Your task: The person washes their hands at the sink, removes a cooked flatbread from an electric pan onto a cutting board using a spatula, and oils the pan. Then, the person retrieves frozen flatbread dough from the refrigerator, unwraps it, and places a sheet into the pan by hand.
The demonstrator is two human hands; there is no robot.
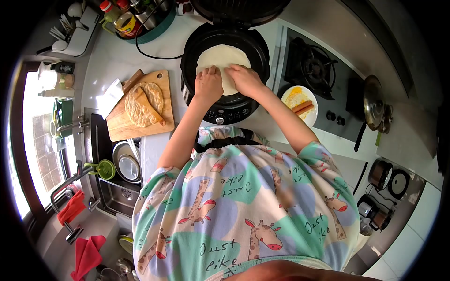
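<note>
A thin, pale round of dough (224, 54) lies in the black electric griddle (187, 51), whose lid stands raised at the back. My left hand (209, 84) is over the dough's near left side, fingers curled and closed against it. On the near right side, my right hand (244, 79) has its fingers together on the dough, thumb side toward the middle. The fingertips of both hands are partly hidden, so the exact grip on the dough is hard to see.
Left of the griddle, a wooden cutting board (166, 93) carries a browned flatbread (136, 110), a wooden spatula (152, 110) and a knife (111, 96). To the right, a white plate (313, 119) with sausages and egg sits by the gas stove (293, 61). A sink (110, 196) is at left.
</note>
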